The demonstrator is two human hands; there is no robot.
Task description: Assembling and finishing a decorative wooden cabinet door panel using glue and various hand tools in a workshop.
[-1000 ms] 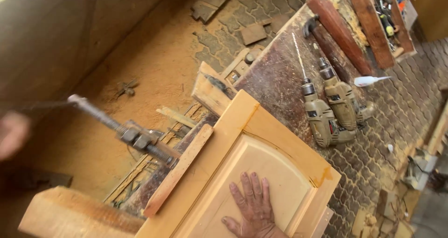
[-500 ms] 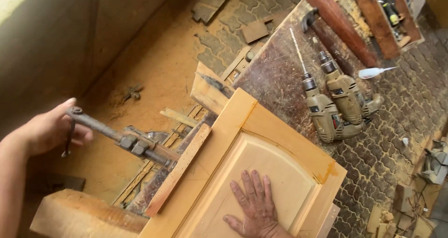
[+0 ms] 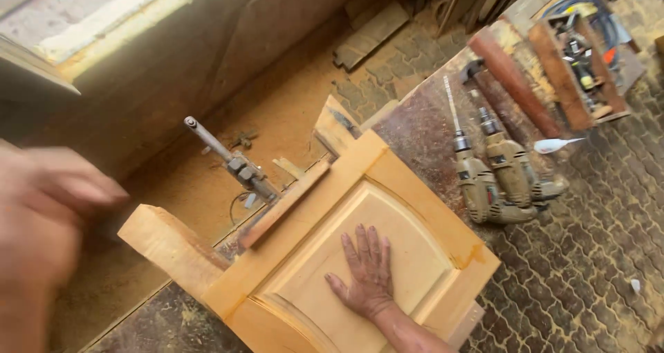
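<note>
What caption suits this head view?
Right hand flat on wooden door panel, blurred left hand off the clamp.

Sawdust-strewn cobbled floor [image 3: 595, 270], daylit wall [image 3: 173, 69]

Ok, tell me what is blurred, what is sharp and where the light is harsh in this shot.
Head view: the left hand at the near left edge is smeared by motion blur; the right hand lying flat on the wooden door panel is sharp, as are the clamp and two drills; the pale ledge at top left is overexposed, almost white.
</note>
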